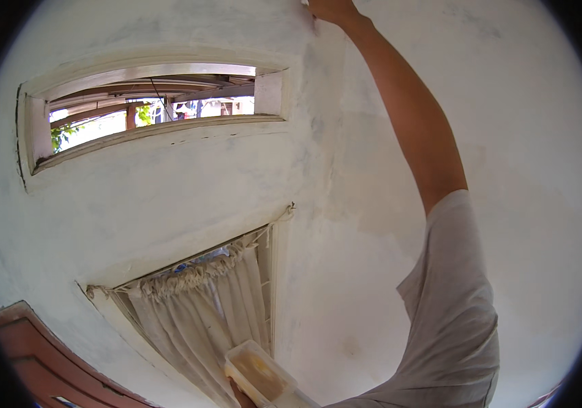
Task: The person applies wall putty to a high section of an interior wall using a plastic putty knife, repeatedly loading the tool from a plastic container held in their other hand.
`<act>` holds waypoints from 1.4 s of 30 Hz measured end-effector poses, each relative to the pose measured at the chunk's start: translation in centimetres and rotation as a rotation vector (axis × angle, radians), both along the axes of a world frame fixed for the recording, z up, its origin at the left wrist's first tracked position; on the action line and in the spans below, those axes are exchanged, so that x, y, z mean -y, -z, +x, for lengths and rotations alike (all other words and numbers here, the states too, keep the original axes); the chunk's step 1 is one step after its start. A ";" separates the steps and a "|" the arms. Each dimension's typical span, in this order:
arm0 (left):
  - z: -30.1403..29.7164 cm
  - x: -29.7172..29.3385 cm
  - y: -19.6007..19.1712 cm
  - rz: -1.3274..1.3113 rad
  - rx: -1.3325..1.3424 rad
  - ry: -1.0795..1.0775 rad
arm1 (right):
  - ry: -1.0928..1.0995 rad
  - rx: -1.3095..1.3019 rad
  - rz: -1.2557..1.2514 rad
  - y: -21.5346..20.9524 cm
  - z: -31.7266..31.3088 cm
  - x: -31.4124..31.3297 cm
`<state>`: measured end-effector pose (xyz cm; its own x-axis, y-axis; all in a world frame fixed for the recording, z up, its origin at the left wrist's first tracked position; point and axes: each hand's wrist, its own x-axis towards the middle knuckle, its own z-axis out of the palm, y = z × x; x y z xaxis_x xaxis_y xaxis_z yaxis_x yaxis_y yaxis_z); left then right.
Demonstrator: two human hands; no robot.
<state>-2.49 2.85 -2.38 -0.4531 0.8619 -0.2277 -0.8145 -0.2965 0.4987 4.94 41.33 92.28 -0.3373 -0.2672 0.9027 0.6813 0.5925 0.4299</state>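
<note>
My right arm is stretched high up the pale wall [379, 272]. At the upper edge of the view, my right hand [335, 9] is against the wall near its inner corner. Its fingers look closed, but they are partly cut off, so what they hold cannot be made out. Low in the view, my left hand [240, 396] grips a clear plastic container [261, 372] from its left side. The container is tilted and has a yellowish-beige smear inside. Most of the left hand is hidden behind the container or below the frame.
A long narrow window opening [161, 129] is set in the wall at upper left. Below it, a gathered beige curtain [195, 299] hangs on a cord across a lower window. Reddish-brown wooden panelling [53, 360] stands at lower left. Grey and beige patches mark the wall.
</note>
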 end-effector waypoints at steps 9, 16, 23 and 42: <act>0.6 -0.1 -0.4 -0.020 -0.019 0.019 | -0.055 -0.095 -0.260 -3.4 9.8 0.3; 2.3 -0.5 -0.6 -0.011 -0.021 0.064 | 0.366 0.093 -0.125 -0.1 2.7 -3.5; 1.9 0.2 -0.6 -0.033 -0.033 0.054 | -0.664 0.112 -0.285 0.8 2.7 10.6; 1.5 1.6 -1.1 -0.035 -0.067 0.059 | -0.006 -0.288 -0.299 3.6 8.6 -2.2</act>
<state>-0.99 1.21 -1.30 -0.4174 0.8795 -0.2285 -0.7942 -0.2309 0.5621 13.54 43.52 88.66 -0.0592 0.0203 0.9980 0.7446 0.6668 0.0306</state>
